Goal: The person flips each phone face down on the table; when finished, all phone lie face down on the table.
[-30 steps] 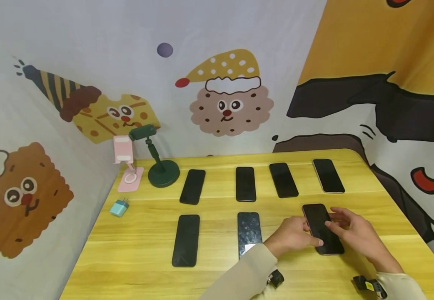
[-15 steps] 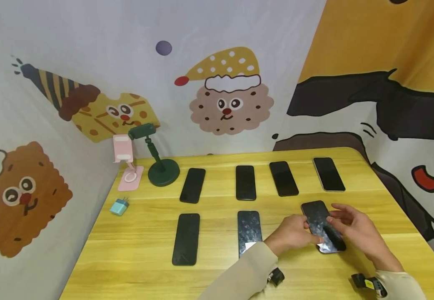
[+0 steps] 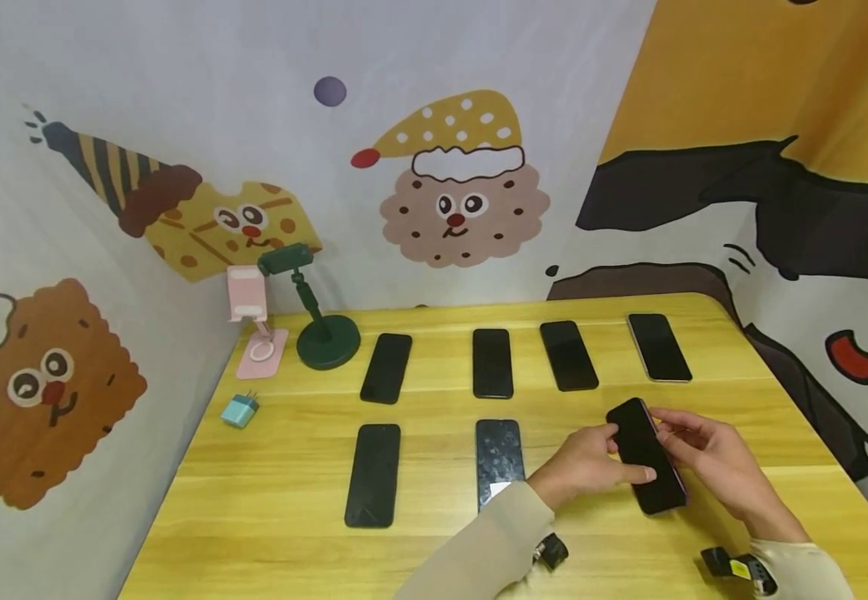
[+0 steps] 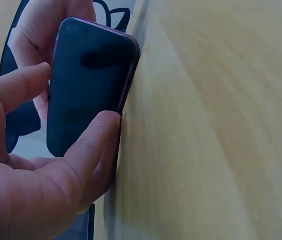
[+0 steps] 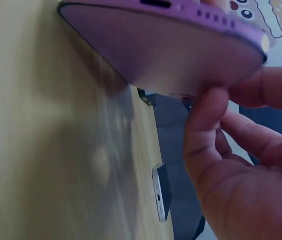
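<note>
A black-screened smartphone (image 3: pixel 632 433) with a purple frame is tilted above the table's right part, screen up, its right edge showing. My left hand (image 3: pixel 584 462) holds it from the left, thumb on the screen. At its upper right edge, my right hand (image 3: pixel 719 467) pinches the frame. From the right wrist view, the phone's pinkish-purple back (image 5: pixel 161 50) and port end are seen, with a fingertip of the right hand against it. A second phone (image 3: pixel 500 454) with a smudged, reflective screen and a white patch lies left of my left hand, partly behind the sleeve.
Along the back lie several dark phones, among them one at the far right (image 3: pixel 659 347). Another phone (image 3: pixel 372 475) lies front left. A pink phone stand (image 3: pixel 247 292), a green round-based stand (image 3: pixel 328 342) and a light-blue charger plug (image 3: pixel 239 411) stand at the left.
The held phone's tilt has changed: the screen reflection seen half a second ago is gone and its purple right edge now shows. Both hands stay on it, barely moved.
</note>
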The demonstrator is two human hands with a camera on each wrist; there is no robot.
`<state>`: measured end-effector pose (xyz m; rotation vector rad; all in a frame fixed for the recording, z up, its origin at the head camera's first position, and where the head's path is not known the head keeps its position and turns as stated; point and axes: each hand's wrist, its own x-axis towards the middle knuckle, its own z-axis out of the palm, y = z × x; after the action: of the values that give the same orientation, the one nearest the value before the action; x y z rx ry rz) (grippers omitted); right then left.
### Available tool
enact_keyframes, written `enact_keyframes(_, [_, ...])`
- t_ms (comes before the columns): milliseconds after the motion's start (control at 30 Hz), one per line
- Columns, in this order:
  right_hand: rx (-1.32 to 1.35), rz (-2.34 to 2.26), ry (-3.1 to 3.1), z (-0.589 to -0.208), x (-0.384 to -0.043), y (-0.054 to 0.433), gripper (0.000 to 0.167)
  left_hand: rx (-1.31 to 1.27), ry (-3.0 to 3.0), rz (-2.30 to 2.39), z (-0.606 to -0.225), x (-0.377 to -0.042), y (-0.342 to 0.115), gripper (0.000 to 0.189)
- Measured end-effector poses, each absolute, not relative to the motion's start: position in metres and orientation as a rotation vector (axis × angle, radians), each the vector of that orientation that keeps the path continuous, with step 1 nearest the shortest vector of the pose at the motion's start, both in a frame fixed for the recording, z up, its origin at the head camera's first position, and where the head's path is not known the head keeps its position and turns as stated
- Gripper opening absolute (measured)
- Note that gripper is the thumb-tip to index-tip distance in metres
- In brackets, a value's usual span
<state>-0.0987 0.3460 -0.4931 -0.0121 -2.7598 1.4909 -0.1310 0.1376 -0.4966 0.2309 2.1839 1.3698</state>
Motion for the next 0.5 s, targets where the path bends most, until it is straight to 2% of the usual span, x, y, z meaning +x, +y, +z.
enact_keyframes(133, [0.012, 1.570, -2.743, -0.4926, -0.0982, 0.3439, 0.045, 0.279, 2.118, 1.431, -0.4953, -0.1312, 0.1359, 0.067])
enact_keyframes(367, [0.063, 1.715, -2.710, -0.4937, -0.0970, 0.3387, 0.046, 0.291, 2.076, 1.447, -0.4917, -0.1297, 0.1344, 0.074])
enact_keyframes(500, [0.084, 1.760, -2.704, -0.4952, -0.0970, 0.3359, 0.046, 0.300, 2.055, 1.475, -0.4899, -0.1290, 0.1348, 0.060])
